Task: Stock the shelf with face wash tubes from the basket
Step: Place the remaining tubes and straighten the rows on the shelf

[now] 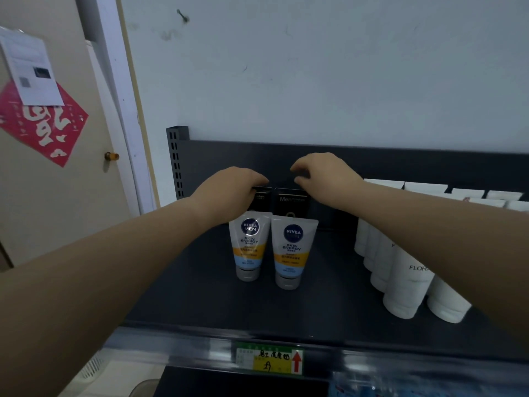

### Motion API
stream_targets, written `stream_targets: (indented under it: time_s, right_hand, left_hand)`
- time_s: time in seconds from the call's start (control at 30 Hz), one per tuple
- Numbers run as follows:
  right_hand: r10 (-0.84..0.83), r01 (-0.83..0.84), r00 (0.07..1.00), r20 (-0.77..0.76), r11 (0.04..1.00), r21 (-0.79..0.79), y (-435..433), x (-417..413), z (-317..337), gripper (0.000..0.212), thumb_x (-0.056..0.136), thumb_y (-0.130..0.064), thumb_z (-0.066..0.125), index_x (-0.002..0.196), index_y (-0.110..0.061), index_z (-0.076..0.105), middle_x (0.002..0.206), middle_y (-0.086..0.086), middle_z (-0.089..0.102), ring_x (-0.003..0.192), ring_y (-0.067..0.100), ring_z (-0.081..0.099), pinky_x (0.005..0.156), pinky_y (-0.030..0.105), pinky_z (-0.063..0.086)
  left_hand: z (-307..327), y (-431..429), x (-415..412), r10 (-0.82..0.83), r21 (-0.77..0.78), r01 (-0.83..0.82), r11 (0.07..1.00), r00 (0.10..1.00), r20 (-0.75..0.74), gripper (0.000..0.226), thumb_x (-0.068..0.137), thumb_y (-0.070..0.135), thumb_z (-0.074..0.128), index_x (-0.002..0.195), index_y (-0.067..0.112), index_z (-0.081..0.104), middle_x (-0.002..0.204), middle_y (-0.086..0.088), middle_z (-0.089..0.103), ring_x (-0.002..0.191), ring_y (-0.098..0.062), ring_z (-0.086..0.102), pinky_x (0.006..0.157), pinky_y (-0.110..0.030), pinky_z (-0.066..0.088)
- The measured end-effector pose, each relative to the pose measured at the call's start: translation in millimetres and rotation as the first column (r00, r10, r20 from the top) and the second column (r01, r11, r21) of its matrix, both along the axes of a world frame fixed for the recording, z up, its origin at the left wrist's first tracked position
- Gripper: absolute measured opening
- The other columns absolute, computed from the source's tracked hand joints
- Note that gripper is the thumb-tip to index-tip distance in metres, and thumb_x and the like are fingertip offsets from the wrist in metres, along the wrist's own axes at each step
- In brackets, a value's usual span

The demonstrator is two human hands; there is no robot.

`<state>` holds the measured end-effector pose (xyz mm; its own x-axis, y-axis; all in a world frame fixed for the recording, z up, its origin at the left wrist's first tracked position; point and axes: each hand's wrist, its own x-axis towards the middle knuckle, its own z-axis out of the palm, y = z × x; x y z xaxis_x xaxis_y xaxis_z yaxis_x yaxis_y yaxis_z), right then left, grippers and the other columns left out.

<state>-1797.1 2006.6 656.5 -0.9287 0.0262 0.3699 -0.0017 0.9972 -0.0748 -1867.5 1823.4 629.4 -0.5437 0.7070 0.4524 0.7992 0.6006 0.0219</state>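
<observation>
Two white Nivea Men face wash tubes [249, 245] [292, 250] stand cap-down side by side on the dark shelf [200, 296]. Behind them stand two black tubes, the left one [263, 200] and the right one [290, 202]. My left hand [229, 190] lies over the top edge of the left black tube, its fingers curled down onto it and hidden behind it. My right hand [323, 173] hovers just above the right black tube with loosely curled fingers that hold nothing.
Rows of white tubes [406, 276] fill the shelf's right side under my right forearm. A price label [269, 359] sits on the shelf's front rail. A corner of a white basket [91, 365] shows low at the left, and a door [71, 181] stands left of the shelf.
</observation>
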Motion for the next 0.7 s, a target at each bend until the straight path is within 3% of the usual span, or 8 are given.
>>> stream_targets:
  time_s: [0.17, 0.43, 0.7]
  right_hand:
    - [0.076, -0.078, 0.996, -0.053, 0.996, -0.04, -17, 15, 6, 0.033, 0.098, -0.025, 0.049, 0.128, -0.018, 0.058, 0.126, 0.003, 0.06, 0.114, 0.02, 0.056, 0.096, 0.035, 0.045]
    - [0.104, -0.084, 0.977, 0.187, 0.99, -0.111, -29, 32, -12, 0.037, 0.093, -0.033, 0.057, 0.127, -0.02, 0.057, 0.118, 0.001, 0.063, 0.102, 0.016, 0.06, 0.089, 0.034, 0.053]
    - [0.046, -0.021, 0.959, 0.278, 0.995, -0.093, -30, 29, -32, 0.028, 0.093, -0.017, 0.053, 0.121, -0.018, 0.06, 0.117, 0.004, 0.061, 0.101, 0.02, 0.061, 0.083, 0.034, 0.057]
  left_hand:
    - [9, -6, 15, -0.009, -0.006, 0.009, 1.0, 1.0, -0.006, 0.038, 0.098, 0.014, 0.039, 0.131, 0.02, 0.055, 0.129, 0.0, 0.061, 0.117, -0.018, 0.056, 0.097, -0.035, 0.046]
    - [-5, -10, 24, 0.047, -0.156, -0.028, 0.987, 0.991, 0.124, 0.035, 0.094, 0.021, 0.05, 0.128, 0.022, 0.056, 0.121, 0.001, 0.06, 0.109, -0.02, 0.057, 0.09, -0.038, 0.049]
    - [-24, -5, 15, 0.097, -0.19, -0.064, 0.98, 0.981, 0.17, 0.049, 0.086, -0.001, 0.045, 0.125, 0.026, 0.054, 0.116, 0.0, 0.063, 0.101, -0.019, 0.06, 0.083, -0.04, 0.053]
